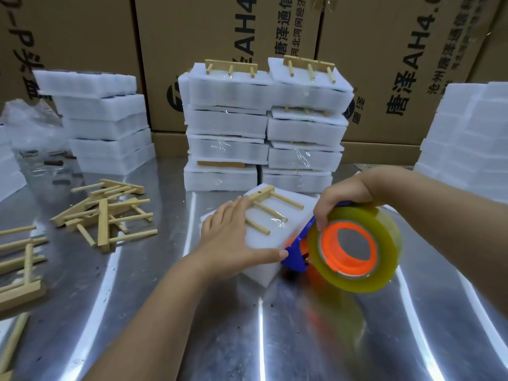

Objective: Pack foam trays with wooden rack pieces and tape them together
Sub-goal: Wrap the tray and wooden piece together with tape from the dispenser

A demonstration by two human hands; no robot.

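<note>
Under left grip (231, 235) lies foam tray (268, 243).

The blue tape dispenser (295, 257) is motion-blurred; wooden rack pieces (24, 291) run off the left edge.

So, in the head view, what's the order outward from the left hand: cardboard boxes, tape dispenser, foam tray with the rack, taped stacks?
1. The foam tray, under the left hand, touching.
2. The tape dispenser, beside its thumb, in the right hand.
3. The taped stacks, behind, mid-table.
4. The cardboard boxes, farthest back.
</note>
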